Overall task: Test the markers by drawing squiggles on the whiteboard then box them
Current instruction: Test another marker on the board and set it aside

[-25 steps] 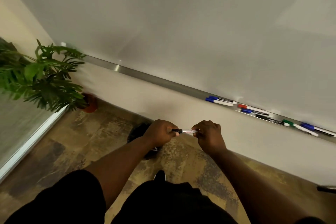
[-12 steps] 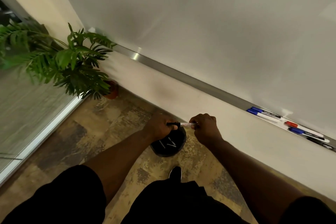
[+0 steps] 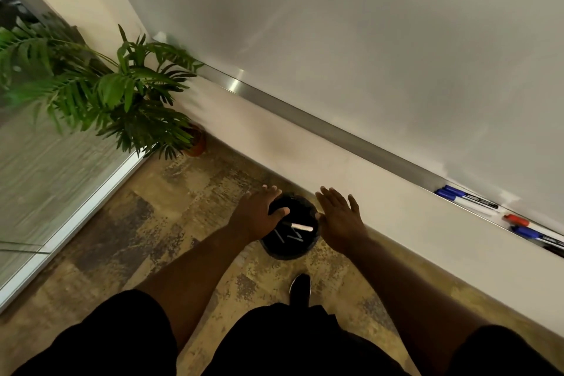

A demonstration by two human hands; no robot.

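Your left hand (image 3: 259,217) and right hand (image 3: 340,220) are both spread wide and hold nothing. Between them a marker (image 3: 300,226) shows over the mouth of the black bin (image 3: 276,253) on the floor. I cannot tell if it rests inside. More markers (image 3: 467,200) lie in the tray (image 3: 335,131) under the whiteboard (image 3: 366,40), off to your right. A plant (image 3: 122,98) stands in the left corner.

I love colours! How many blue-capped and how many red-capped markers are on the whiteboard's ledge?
Blue-capped markers: 3
Red-capped markers: 1
Total: 4
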